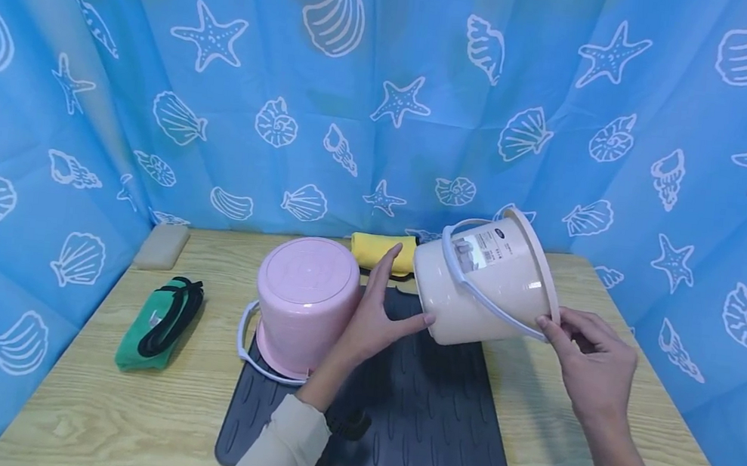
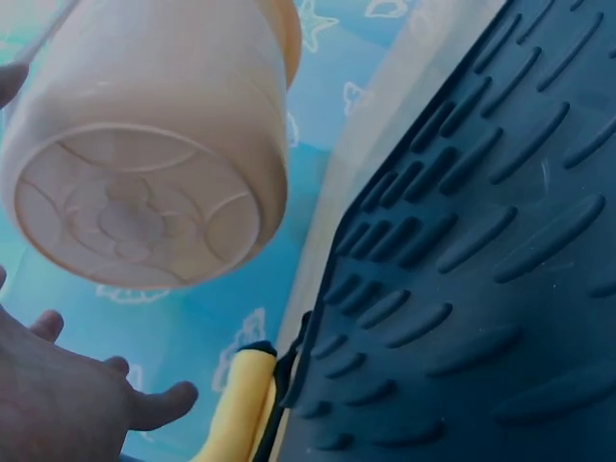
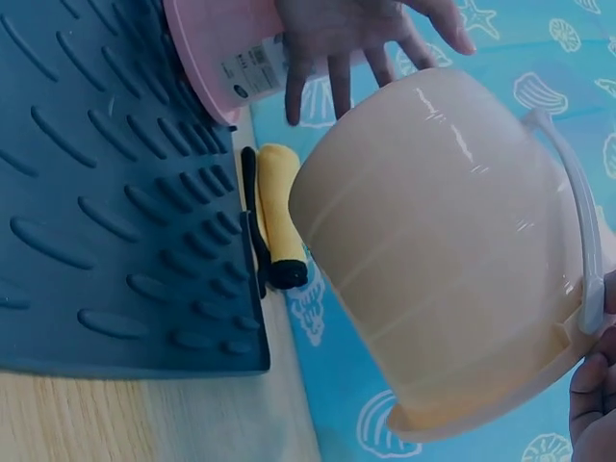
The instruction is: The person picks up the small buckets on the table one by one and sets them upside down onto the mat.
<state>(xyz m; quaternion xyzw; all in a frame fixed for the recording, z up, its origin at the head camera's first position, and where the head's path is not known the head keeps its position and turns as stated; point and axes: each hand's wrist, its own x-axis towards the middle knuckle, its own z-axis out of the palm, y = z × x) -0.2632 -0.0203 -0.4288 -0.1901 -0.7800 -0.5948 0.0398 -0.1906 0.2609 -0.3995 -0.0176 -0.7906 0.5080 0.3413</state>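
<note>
A cream bucket with a pale handle and a paper label is tilted on its side over the mat's far right part, its base facing left. My right hand pinches its rim beside the handle. Near that base my left hand has its fingers spread and thumb out, holding nothing. The left wrist view shows the moulded underside of the cream bucket. Just left of my left hand, a pink bucket stands upside down on the dark ridged mat, its handle lying out to the left.
A rolled yellow cloth with black trim lies behind the mat. On the table's left are a folded green cloth with a black strap and a pale block. A blue shell-print curtain encloses the back and sides.
</note>
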